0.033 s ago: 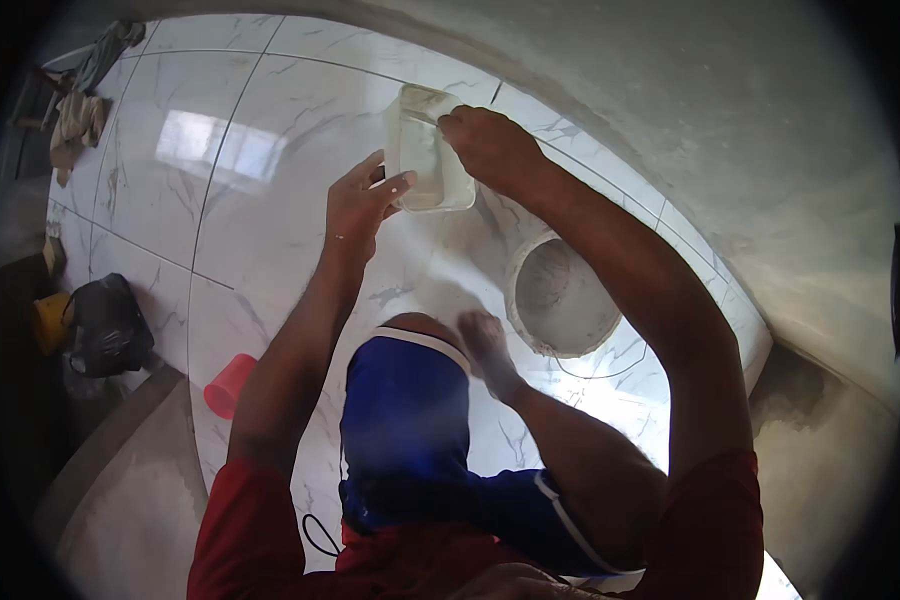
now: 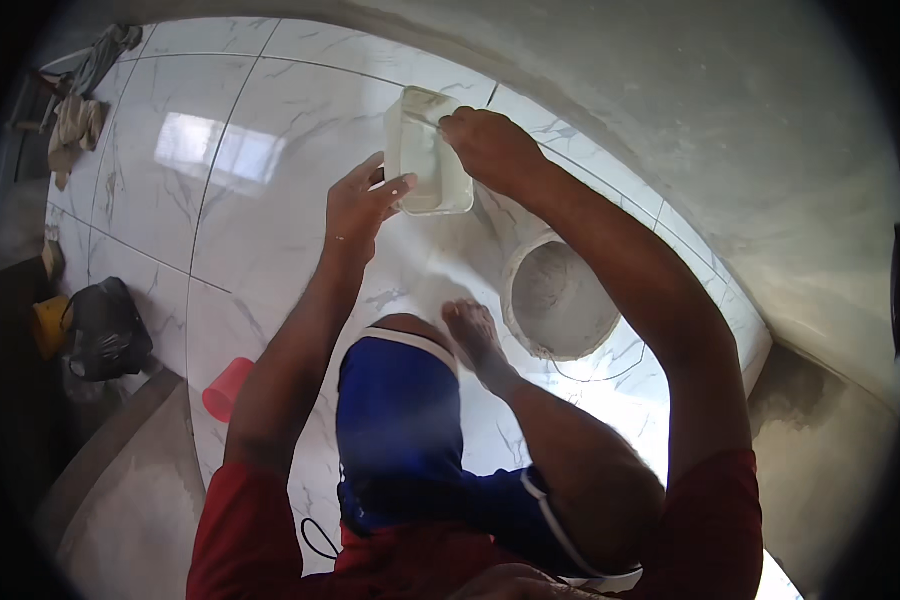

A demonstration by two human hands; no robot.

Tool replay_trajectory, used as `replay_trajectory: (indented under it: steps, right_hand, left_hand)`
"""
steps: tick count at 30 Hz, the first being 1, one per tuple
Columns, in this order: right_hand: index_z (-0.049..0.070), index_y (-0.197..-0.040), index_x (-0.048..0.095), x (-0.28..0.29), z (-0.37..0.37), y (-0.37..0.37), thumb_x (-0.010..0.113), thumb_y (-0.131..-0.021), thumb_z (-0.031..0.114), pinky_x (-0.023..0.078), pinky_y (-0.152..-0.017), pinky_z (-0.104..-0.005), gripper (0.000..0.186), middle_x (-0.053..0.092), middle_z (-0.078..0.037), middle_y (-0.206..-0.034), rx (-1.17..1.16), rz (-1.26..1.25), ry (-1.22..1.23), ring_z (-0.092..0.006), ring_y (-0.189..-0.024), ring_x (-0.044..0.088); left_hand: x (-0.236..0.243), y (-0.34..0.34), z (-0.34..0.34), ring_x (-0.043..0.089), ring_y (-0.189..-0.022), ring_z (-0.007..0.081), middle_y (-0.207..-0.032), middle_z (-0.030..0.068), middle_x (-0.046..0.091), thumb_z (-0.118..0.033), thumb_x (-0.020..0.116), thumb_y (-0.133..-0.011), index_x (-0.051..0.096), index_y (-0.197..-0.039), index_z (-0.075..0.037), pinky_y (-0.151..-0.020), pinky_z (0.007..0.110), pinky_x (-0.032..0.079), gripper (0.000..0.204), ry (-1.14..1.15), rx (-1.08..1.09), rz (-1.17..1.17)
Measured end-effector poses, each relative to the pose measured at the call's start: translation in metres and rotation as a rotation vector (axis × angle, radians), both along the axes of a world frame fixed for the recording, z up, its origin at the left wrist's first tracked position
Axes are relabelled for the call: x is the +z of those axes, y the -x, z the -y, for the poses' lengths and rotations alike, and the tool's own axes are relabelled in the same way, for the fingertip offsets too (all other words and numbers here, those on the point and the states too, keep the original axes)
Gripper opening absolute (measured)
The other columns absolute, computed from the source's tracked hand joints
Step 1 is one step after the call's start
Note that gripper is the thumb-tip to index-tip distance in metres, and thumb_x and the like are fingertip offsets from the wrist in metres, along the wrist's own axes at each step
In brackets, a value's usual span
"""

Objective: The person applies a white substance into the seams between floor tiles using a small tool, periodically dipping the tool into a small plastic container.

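A whitish, translucent rectangular tub (image 2: 394,145) is held out ahead of me over the marble-patterned tiles, its open top toward me. My left hand (image 2: 355,210) grips its near left side, thumb over the rim and the other fingers behind the wall. At the far right side of the tub is my right hand (image 2: 495,148), fingers closed together at the rim. A thin pale strip runs from those fingertips into the tub, too indistinct to name. Some pale material coats the inside of the tub. White specks mark my left thumb and wrist.
A round bucket (image 2: 538,270) with a pale-smeared inside and a wire handle stands below my right forearm. On the left are a red cup (image 2: 228,388), a black plastic bag (image 2: 110,330), a yellow object (image 2: 50,325) and cloths (image 2: 75,130). A plastered wall (image 2: 690,120) rises ahead and right.
My right foot and knee have shifted slightly left. Both hands and the tub stay practically where they were.
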State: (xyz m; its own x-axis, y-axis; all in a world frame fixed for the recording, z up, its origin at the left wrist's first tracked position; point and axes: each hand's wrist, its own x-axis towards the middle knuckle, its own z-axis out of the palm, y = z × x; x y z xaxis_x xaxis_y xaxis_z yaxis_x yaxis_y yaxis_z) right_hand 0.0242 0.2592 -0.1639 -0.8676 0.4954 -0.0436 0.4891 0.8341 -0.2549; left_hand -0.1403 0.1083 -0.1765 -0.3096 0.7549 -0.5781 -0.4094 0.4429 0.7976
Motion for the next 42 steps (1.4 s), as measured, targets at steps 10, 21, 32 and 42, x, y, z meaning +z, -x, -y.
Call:
replay_trajectory:
  steps: [10,21,32,42]
  right_hand:
    - [-0.002,-0.09,0.069,-0.047,0.021,-0.02,0.057,-0.098,0.02,0.053,-0.078,-0.0506,0.025,0.068,-0.026,-0.082,-0.385,-0.271,0.599,-0.0412,-0.081,0.069]
    - [-0.006,-0.129,0.063,-0.097,-0.001,-0.086,0.061,-0.101,0.017,0.048,-0.062,-0.0276,0.036,0.068,-0.01,-0.11,-0.806,-0.426,1.874,-0.0144,-0.077,0.063]
    - [-0.002,-0.129,0.062,-0.087,-0.105,-0.143,0.061,-0.1,0.016,0.049,-0.073,-0.0278,0.033,0.069,-0.007,-0.106,-0.818,-0.702,1.271,-0.0137,-0.086,0.063]
    - [0.004,-0.124,0.065,-0.135,-0.103,-0.113,0.06,-0.098,0.011,0.049,-0.102,-0.0426,0.028,0.068,-0.015,-0.123,-0.522,-0.295,0.277,-0.0342,-0.114,0.064]
  left_hand:
    - [-0.013,0.007,-0.014,0.069,-0.108,0.023,-0.122,0.0128,0.068,-0.004,0.083,-0.081,0.058,-0.141,0.004,-0.087,0.032,0.057,0.066,0.053,-0.318,-0.265]
    - [-0.008,-0.019,-0.014,0.07,-0.108,0.0216,-0.125,0.0192,0.068,-0.008,0.086,-0.079,0.056,-0.142,0.005,-0.088,0.036,0.057,0.071,0.128,-0.253,-0.297]
    - [-0.023,-0.002,-0.02,0.068,-0.112,0.0269,-0.131,0.0213,0.063,-0.003,0.082,-0.082,0.05,-0.145,0.011,-0.097,0.038,0.055,0.072,0.113,0.057,0.069]
    - [-0.005,-0.001,-0.012,0.067,-0.115,0.0295,-0.133,0.0256,0.061,-0.003,0.08,-0.084,0.045,-0.146,0.015,-0.1,0.039,0.056,0.073,0.126,0.107,0.125]
